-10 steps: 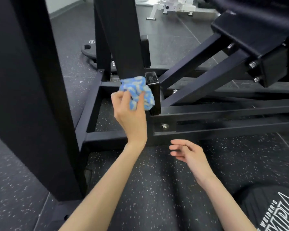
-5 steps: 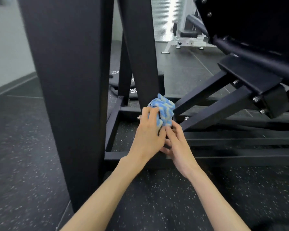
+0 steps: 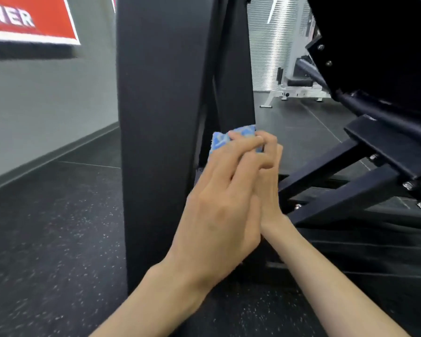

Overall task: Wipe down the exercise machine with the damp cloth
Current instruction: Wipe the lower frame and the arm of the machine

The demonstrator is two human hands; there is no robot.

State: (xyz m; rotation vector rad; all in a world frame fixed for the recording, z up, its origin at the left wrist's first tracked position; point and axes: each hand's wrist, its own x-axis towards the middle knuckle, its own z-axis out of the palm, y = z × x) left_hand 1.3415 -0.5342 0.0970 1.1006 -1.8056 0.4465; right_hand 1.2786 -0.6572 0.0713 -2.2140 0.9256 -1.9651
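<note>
Holding the soft blue cloth beside the black post, both hands pinch it: left hand, right hand. It looks light and squishy; bunch it in the palm.

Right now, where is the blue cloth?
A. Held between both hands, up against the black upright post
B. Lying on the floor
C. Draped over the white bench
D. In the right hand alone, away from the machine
A: the cloth sits under the left hand's fingers, with the right hand pressed alongside, by the post.

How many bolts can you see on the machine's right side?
6: two on the upper black plate, four along the lower struts. The hands may hide more.
</note>
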